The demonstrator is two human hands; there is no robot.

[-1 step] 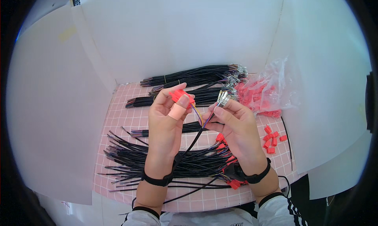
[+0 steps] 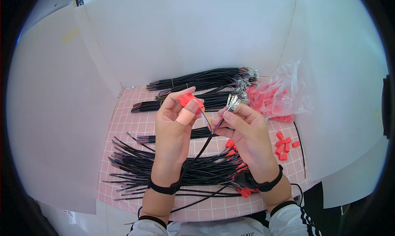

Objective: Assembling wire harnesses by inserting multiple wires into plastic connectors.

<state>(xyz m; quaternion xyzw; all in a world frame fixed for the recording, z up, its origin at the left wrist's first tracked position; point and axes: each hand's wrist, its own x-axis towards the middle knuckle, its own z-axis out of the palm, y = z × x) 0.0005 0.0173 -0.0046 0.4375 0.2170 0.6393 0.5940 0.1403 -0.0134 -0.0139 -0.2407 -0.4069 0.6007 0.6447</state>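
Between thumb and fingers of my left hand is a red plastic connector housing, with thin yellow and blue wires running into it. A tan bandage wraps that thumb. These wires come out of a black-sheathed cable that hangs down between my wrists. My right hand is closed in a pinch on thin wires tipped with silver metal terminals, pointing up just right of the housing. Both hands are raised above the table; the left fingertips are partly hidden behind the housing.
On the pink checked table lie bundles of black cables with terminals at the back. A loose spread of black cables with red connectors sits nearer. At right are a clear bag of red housings and several loose housings. White panels surround the table.
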